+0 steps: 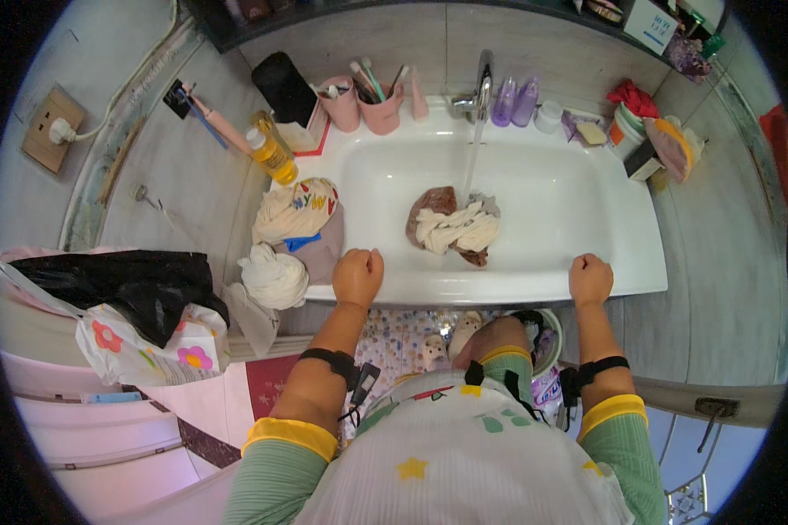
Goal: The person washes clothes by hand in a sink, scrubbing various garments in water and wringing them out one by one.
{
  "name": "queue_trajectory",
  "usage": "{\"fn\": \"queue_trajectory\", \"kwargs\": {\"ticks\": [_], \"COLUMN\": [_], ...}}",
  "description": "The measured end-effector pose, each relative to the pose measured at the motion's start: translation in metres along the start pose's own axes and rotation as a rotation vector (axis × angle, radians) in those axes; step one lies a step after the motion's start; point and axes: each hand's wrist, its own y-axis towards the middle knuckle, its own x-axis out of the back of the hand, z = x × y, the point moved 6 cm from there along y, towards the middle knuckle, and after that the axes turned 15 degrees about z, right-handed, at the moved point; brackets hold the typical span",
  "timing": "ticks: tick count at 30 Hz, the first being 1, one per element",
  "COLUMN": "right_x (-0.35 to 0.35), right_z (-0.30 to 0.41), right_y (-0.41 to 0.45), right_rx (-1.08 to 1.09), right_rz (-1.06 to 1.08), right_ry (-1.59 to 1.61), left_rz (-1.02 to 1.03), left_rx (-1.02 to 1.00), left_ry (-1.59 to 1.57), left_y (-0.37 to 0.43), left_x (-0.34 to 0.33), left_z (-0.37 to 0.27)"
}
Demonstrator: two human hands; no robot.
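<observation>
My left hand (357, 277) is a closed fist resting on the front rim of the white sink, beside a heap of cloth. My right hand (591, 279), also a fist, rests on the same rim farther right. Nothing shows in either hand. Between and beyond them, a cream cloth (456, 228) lies bunched with brown cloth (437, 199) and a bit of grey cloth in the basin of the sink (545, 262). Water runs from the chrome faucet (482, 92) onto this bundle. Left of my left hand are a cream cloth with coloured letters (295, 210), a mauve cloth (325, 246) and a rolled white cloth (274, 277).
Along the back rim stand pink cups (381, 111) with toothbrushes, purple bottles (525, 102), a white jar (549, 118) and a soap bar (591, 134). A bottle of yellow liquid (272, 157) stands at left. Bags (151, 348) hang lower left. A bucket (553, 341) is below the sink.
</observation>
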Motion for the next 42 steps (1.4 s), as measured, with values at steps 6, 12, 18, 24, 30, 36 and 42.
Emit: {"fn": "queue_trajectory", "kwargs": {"ticks": [6, 12, 18, 24, 30, 36, 42], "right_x": [-0.0083, -0.0079, -0.0047, -0.0037, -0.0016, -0.0002, -0.0009], "right_z": [-0.0042, -0.0064, -0.0013, -0.0016, -0.0016, -0.0022, -0.0028], "right_y": [-0.0005, 0.0002, 0.0016, 0.0012, 0.0008, 0.0005, 0.0007], "right_rx": [-0.006, -0.007, -0.034, -0.037, -0.010, -0.030, -0.040], "right_rz": [-0.012, 0.044, 0.072, 0.098, 0.032, 0.006, 0.017], "right_ry": [-0.019, 0.016, 0.039, 0.048, 0.011, 0.017, 0.013], "left_rz": [-0.031, -0.013, 0.003, 0.015, -0.010, 0.017, 0.033], "left_rx": [-0.015, -0.009, 0.011, 0.018, 0.018, 0.011, 0.036], "left_ry": [-0.025, -0.039, -0.005, 0.029, -0.014, 0.001, -0.019], "left_y": [-0.0044, -0.0023, -0.0013, -0.0018, -0.0019, -0.0009, -0.0007], "left_x": [0.0006, 0.0015, 0.0005, -0.0004, -0.0006, -0.0016, -0.0001], "left_z": [0.0018, -0.0002, 0.0028, 0.0038, 0.0044, 0.0043, 0.0024]}}
